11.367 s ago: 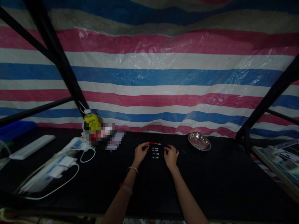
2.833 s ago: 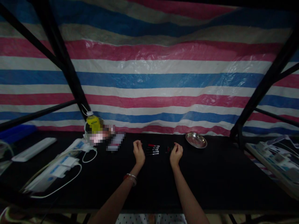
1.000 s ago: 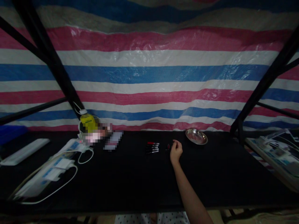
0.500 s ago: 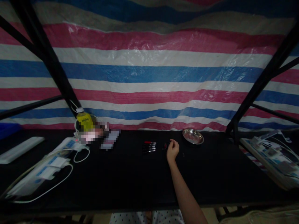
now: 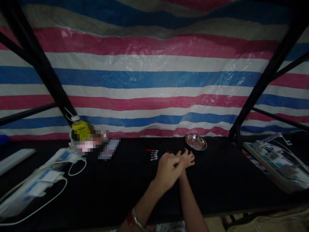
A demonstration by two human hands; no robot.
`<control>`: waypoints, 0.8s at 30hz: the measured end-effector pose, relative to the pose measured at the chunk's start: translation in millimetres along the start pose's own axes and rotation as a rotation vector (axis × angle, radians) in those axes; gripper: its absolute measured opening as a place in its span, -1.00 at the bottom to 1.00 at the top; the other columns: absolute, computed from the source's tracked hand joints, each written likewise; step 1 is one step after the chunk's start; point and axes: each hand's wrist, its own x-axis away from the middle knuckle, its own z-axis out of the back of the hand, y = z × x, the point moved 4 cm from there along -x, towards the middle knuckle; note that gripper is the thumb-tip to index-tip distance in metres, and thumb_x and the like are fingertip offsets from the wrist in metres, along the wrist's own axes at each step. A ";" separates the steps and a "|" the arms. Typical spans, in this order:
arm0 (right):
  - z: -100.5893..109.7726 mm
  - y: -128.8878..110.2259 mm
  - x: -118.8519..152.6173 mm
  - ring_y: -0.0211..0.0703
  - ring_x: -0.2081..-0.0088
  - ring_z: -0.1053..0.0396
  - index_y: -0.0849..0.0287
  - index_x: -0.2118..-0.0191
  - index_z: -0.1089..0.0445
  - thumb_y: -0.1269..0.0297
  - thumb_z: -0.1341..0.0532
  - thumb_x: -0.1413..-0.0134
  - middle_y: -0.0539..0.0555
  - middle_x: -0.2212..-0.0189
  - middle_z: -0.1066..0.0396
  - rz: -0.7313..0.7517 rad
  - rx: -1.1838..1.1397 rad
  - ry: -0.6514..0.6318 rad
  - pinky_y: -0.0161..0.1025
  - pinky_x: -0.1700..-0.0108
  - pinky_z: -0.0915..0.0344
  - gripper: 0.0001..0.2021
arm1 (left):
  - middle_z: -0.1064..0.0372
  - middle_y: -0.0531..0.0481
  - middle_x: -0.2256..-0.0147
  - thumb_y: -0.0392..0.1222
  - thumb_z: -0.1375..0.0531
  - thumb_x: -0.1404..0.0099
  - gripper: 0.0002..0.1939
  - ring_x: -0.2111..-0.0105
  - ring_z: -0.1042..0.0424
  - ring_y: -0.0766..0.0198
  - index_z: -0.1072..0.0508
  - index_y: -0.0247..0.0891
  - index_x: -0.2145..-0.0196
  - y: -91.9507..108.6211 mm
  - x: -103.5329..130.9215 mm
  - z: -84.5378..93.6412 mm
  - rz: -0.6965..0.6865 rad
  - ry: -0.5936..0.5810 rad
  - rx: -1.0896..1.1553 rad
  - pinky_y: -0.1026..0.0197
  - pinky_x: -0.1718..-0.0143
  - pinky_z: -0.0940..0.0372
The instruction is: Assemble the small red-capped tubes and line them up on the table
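Note:
My left hand (image 5: 168, 170), with a band on its wrist, is curled closed in front of my right wrist. Whether anything is in its fingers is hidden. Just beyond it, my right hand (image 5: 187, 158) reaches over the black tabletop, fingers spread and holding nothing visible. To the left of my hands lie several marker pens (image 5: 151, 155) side by side, one red and the others dark. Something small and reddish (image 5: 170, 152) shows behind my left hand, mostly covered. A round shiny metal dish (image 5: 196, 142) sits beyond my right hand.
On the left are a power strip (image 5: 41, 180) with white cables, a yellow bottle (image 5: 82, 129) and a blurred flat item (image 5: 109, 149). At right stands a board with chargers (image 5: 280, 161). Black metal posts (image 5: 263, 80) slant before a striped tarp (image 5: 154, 79).
My left arm has come into view from below, its hand now by my right wrist. My right hand has shifted slightly right and its fingers have spread. The view has turned slightly right.

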 end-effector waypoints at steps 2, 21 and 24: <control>0.3 8.8 1.7 0.33 -0.13 0.05 0.33 -0.05 -0.24 0.25 0.01 -0.03 0.48 -0.08 -0.10 -0.096 0.059 0.034 0.21 0.01 0.10 -0.54 | -0.29 0.07 0.66 -0.08 0.02 -0.30 -0.56 0.57 -0.28 0.35 -0.35 -0.23 0.67 -48.5 -8.1 21.1 0.187 0.101 -0.147 0.27 0.43 -0.15; -28.7 1.5 24.0 0.07 -0.10 -0.15 0.33 0.09 -0.37 0.33 -0.08 0.08 0.33 -0.05 -0.20 0.228 -0.372 -0.164 -0.05 -0.09 -0.11 -0.61 | -0.18 -0.01 0.14 -0.10 -0.30 0.01 -0.79 0.09 -0.16 0.07 -0.45 -0.11 0.35 -182.6 33.8 9.4 0.271 0.034 -0.352 0.02 0.09 -0.12; -25.4 7.1 25.3 0.04 -0.04 -0.21 0.28 0.12 -0.38 0.33 -0.12 0.13 0.29 -0.02 -0.22 0.227 -0.437 -0.181 -0.07 -0.06 -0.16 -0.63 | -0.15 -0.03 0.10 -0.10 -0.30 0.02 -0.76 0.08 -0.16 0.06 -0.44 -0.12 0.33 -178.9 35.2 10.1 0.243 0.051 -0.364 0.02 0.08 -0.14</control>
